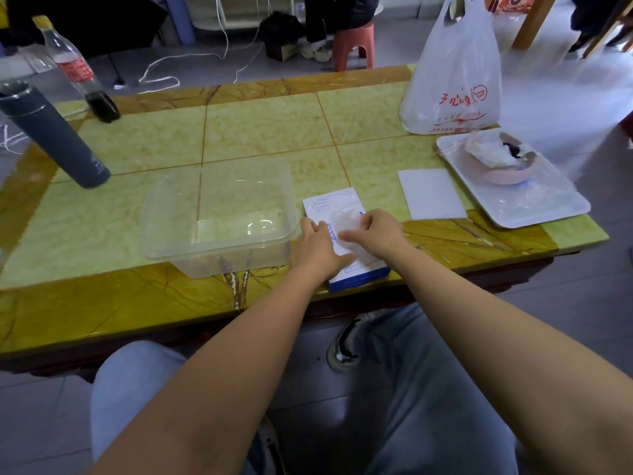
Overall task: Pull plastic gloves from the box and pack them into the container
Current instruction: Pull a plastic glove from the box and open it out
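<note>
Glove box (337,204) lies at the bench (267,128) near edge, touching the clear container (219,217). Left hand (317,246) presses flat, grip released. Right hand (375,231) pinches a plastic glove (346,219) at the box opening.

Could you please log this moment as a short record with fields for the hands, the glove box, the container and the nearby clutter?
left hand: left hand rests on the left side of the box top
right hand: right hand pinches a thin clear plastic glove at the box opening
box: flat white and blue cardboard glove box, at the near table edge
container: clear rectangular plastic container, left of the box, seemingly empty
table: yellow-green tiled table
clutter: grey flask; white plastic bag; white tray
</note>
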Action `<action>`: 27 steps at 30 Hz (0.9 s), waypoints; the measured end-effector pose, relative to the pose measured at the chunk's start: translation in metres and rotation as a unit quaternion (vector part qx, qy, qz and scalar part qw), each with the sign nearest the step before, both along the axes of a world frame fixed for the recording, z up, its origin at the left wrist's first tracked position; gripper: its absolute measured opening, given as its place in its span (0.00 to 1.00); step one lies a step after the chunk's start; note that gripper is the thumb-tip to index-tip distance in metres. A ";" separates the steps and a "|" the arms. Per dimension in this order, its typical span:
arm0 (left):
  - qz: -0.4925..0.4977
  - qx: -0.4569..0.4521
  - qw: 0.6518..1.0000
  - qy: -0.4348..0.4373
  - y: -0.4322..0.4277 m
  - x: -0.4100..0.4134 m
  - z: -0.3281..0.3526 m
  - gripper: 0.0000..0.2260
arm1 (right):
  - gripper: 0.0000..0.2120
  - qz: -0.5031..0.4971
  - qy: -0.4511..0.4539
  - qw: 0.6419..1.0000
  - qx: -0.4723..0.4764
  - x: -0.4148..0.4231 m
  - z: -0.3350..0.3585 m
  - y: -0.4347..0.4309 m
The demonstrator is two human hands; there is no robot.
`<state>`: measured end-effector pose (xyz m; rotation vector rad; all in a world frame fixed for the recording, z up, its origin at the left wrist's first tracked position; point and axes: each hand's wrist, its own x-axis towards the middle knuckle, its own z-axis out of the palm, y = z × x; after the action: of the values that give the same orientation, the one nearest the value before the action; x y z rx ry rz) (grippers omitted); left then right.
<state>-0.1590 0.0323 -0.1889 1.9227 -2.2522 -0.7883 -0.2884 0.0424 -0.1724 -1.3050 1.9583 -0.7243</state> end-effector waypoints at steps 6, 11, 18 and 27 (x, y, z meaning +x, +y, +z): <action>0.004 0.017 1.000 0.016 0.001 0.002 0.001 0.37 | 0.10 -0.018 -0.016 0.993 -0.119 0.000 0.003 0.000; 0.001 0.015 1.000 0.004 0.001 0.002 0.000 0.39 | 0.10 -0.037 -0.053 0.993 -0.096 0.003 0.010 -0.004; -0.001 0.019 1.000 -0.002 -0.002 0.002 0.000 0.36 | 0.13 -0.028 0.021 0.993 -0.116 0.001 0.008 -0.007; -0.006 0.018 1.000 -0.011 -0.001 0.003 0.000 0.38 | 0.16 -0.026 0.007 0.996 -0.080 0.007 0.006 -0.011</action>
<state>-0.1563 0.0316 -0.1890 1.9445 -2.2797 -0.8192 -0.2817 0.0315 -0.1661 -1.3595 1.9865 -0.9148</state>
